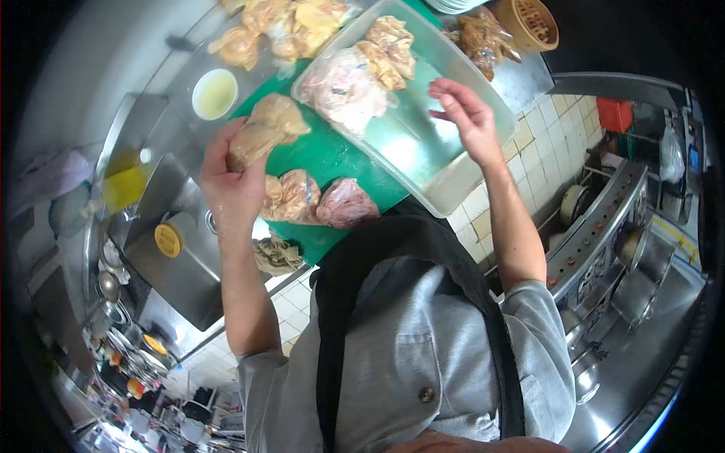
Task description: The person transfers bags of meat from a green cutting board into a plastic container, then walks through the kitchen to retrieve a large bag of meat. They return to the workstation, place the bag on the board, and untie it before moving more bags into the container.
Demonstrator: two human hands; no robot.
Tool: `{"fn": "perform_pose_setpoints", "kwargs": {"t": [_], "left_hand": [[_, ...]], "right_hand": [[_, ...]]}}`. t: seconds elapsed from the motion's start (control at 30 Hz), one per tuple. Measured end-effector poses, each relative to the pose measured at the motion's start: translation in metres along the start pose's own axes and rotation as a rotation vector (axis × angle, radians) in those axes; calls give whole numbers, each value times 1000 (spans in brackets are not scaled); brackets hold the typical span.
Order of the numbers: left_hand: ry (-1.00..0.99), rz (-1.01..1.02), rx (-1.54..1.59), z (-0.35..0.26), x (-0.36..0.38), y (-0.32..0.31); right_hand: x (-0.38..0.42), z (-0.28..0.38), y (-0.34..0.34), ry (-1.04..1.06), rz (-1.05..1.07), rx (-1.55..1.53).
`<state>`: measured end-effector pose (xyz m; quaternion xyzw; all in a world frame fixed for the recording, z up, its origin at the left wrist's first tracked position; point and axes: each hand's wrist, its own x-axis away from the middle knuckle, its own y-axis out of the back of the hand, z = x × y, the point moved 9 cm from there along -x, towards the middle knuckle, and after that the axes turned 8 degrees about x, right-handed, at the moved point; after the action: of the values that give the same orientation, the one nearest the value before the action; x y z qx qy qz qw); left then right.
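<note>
My left hand [232,189] is closed on a clear plastic bag of pale beige food [270,130], lifted above the green cutting board [332,160]. My right hand [470,121] is open, fingers apart and holding nothing, over the right side of a translucent plastic tub [423,190]. Inside the tub's far left part lie a bag of whitish food [346,90] and a bag of yellowish food [389,51]. On the board below my left hand rest a bag of orange-beige pieces [293,195] and a bag of pinkish meat [346,204]. What exactly the bags contain is hard to tell.
Several yellowish bags [291,26] sit at the back left, near a white bowl of pale liquid [215,94]. A sink [181,260] is at the left, with a crumpled cloth [276,255] beside the board. A brown bag [483,38] and round basket [532,23] stand back right; a stove [596,230] is at right.
</note>
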<state>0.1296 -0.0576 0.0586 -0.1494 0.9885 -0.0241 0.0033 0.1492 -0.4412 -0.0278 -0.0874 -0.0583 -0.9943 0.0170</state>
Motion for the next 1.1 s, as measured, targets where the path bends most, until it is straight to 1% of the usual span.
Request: {"fn": "perform_pose_setpoints", "kwargs": {"t": [0.03, 0.07, 0.1, 0.13, 0.17, 0.23, 0.27, 0.3, 0.33, 0.4, 0.43, 0.5, 0.53, 0.6, 0.63, 0.7, 0.73, 0.8, 0.83, 0.9, 0.93, 1.0, 1.03, 1.07, 1.1], "left_hand": [[-36, 151, -196, -22, -4, -27], [-77, 298, -395, -38, -5, -54], [-213, 406, -465, -54, -5, -85], [-283, 522, -494, -58, -5, -115], [-351, 640, -522, -59, -4, -145], [-193, 851, -351, -47, 3, -200], [-15, 956, -126, -37, 6, -222], [167, 1044, 103, -28, 9, -242], [163, 1040, 92, -20, -3, -258], [-59, 883, -196, -5, -46, -277], [-61, 872, -209, 8, -58, -288], [-568, 958, -953, 37, -60, -314], [-570, 957, -952, 48, -66, -316], [-651, 1060, -1245, 77, -63, -324], [-656, 1071, -1234, 79, -63, -324], [-639, 975, -1367, 79, -69, -312], [-638, 983, -1364, 74, -67, -313], [-480, 1141, -1602, 86, -66, -307], [-482, 1138, -1601, 83, -61, -303], [-598, 928, -1466, 63, -60, -298], [-602, 937, -1462, 72, -59, -296], [-467, 1066, -1512, 105, -60, -288], [-552, 973, -1487, 86, -55, -282], [-554, 975, -1486, 79, -53, -279], [-562, 1049, -1549, 78, -50, -277]], "right_hand": [[1, 9, -12, -14, 79, 37], [2, 19, -15, -10, 68, 31], [4, 29, -29, -15, 185, -102], [6, 39, -41, -17, 303, -234], [5, 46, -45, -25, 342, -308], [5, 49, -42, -6, 344, -330], [4, 51, -39, 8, 353, -347], [2, 44, -27, 14, 260, -447], [3, 43, -20, 21, 266, -455], [3, 30, 12, -41, 58, -464], [6, 28, 15, -38, 71, -474], [10, 19, 34, -21, -69, -529], [9, 18, 34, -19, -69, -527], [13, 14, 45, -29, -181, -487], [11, 13, 45, -19, -188, -497], [4, 13, 45, -18, -217, -485], [-1, 14, 44, -14, -231, -474], [-16, 20, 37, 14, -203, -485], [-23, 30, 33, 50, -203, -478], [-38, 47, 26, 113, -190, -464], [-47, 48, 22, 111, -200, -463], [-67, 56, 14, 169, -176, -366], [-73, 57, 9, 121, -142, -146], [-78, 50, 10, 121, -145, -145], [-83, 57, 5, 235, -134, 95]]}}
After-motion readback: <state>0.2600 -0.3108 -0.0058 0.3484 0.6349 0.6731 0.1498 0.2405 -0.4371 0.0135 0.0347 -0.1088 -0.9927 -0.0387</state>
